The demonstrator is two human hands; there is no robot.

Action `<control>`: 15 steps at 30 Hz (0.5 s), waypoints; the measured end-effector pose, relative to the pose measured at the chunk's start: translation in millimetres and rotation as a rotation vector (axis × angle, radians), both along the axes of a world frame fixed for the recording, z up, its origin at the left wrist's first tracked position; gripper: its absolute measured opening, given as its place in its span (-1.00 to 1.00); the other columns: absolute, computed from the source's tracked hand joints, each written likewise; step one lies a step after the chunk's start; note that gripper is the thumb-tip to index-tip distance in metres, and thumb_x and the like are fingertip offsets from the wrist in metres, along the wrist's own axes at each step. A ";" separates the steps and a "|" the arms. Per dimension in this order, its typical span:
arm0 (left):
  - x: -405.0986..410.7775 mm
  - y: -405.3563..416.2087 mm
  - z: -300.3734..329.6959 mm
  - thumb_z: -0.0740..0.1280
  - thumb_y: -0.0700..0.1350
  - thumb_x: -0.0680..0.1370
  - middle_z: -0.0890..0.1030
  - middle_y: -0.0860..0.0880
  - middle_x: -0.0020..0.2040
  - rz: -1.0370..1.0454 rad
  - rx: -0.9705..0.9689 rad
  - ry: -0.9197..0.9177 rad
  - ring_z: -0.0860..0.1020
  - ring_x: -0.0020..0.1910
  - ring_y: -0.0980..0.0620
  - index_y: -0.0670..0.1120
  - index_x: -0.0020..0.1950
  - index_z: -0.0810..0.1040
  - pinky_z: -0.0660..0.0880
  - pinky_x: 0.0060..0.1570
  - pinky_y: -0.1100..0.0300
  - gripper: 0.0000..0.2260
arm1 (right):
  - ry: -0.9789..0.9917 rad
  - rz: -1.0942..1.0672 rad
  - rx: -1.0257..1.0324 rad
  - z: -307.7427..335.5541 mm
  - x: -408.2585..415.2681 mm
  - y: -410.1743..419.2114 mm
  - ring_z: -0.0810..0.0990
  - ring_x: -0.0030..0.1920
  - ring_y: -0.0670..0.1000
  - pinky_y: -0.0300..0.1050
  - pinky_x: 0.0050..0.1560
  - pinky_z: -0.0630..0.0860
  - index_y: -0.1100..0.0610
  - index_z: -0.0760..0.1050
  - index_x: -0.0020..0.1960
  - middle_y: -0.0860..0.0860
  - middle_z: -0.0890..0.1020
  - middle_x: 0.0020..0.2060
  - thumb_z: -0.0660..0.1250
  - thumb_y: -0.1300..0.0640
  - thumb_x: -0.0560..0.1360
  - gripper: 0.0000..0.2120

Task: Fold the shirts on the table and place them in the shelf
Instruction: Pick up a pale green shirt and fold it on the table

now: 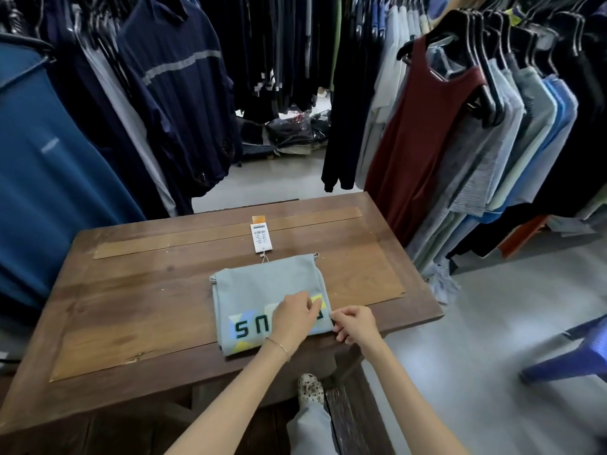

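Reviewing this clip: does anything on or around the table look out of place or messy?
Mostly tidy. The folded light blue shirt lies square on the wooden table, though its price tag trails out past the far edge on its string. Behind the table, a heap of bagged clothes sits loose on the floor.

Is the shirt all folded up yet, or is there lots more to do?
Nearly folded. The light blue shirt already lies in a neat rectangle on the wooden table, its price tag sticking out at the far end. Right now the left hand rests on it and the right hand pinches its right edge. Still left: carrying it to the shelf, which isn't in view.
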State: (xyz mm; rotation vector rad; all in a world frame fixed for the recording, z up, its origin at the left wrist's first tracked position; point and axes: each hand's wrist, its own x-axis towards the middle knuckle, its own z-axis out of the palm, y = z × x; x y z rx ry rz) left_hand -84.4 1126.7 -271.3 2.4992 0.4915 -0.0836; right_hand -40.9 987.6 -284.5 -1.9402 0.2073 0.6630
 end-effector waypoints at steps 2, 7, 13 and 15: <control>14.1 -11.3 -1.9 0.18 0.07 0.60 0.60 -0.13 -0.07 -0.021 0.099 0.100 0.57 -0.04 -0.14 -0.15 -0.03 0.53 0.44 -0.16 0.10 -0.69 | 0.005 0.008 0.024 0.3 -0.1 -0.8 0.49 -0.56 -0.06 -0.27 -0.58 0.34 0.16 0.61 -0.18 0.02 0.59 -0.49 0.36 0.16 0.50 -0.88; 28.8 -18.5 -6.6 0.11 -0.12 0.61 0.60 -0.20 0.06 -0.026 0.160 0.160 0.55 0.08 -0.20 -0.23 0.05 0.54 0.45 -0.07 0.07 -0.73 | -0.021 0.037 0.040 0.3 -1.2 -2.0 0.49 -0.54 -0.05 -0.27 -0.59 0.33 0.18 0.59 -0.15 0.02 0.59 -0.46 0.33 0.14 0.53 -0.86; 34.0 -14.0 -9.2 0.12 0.03 0.62 0.60 -0.19 0.02 -0.038 0.185 0.106 0.56 0.04 -0.20 -0.20 0.04 0.51 0.45 -0.09 0.06 -0.67 | -0.051 0.090 0.020 -3.5 -0.5 -1.5 0.50 -0.53 -0.06 -0.26 -0.57 0.36 0.18 0.57 -0.08 -0.02 0.60 -0.46 0.31 0.08 0.55 -0.83; 38.4 -15.6 -7.3 0.12 -0.05 0.61 0.59 -0.20 0.03 -0.054 0.183 0.126 0.56 0.04 -0.21 -0.22 0.05 0.51 0.45 -0.09 0.07 -0.72 | -0.076 0.145 -0.034 -4.8 0.8 -2.8 0.50 -0.55 -0.07 -0.27 -0.57 0.36 0.16 0.55 -0.11 -0.03 0.60 -0.47 0.30 0.08 0.56 -0.84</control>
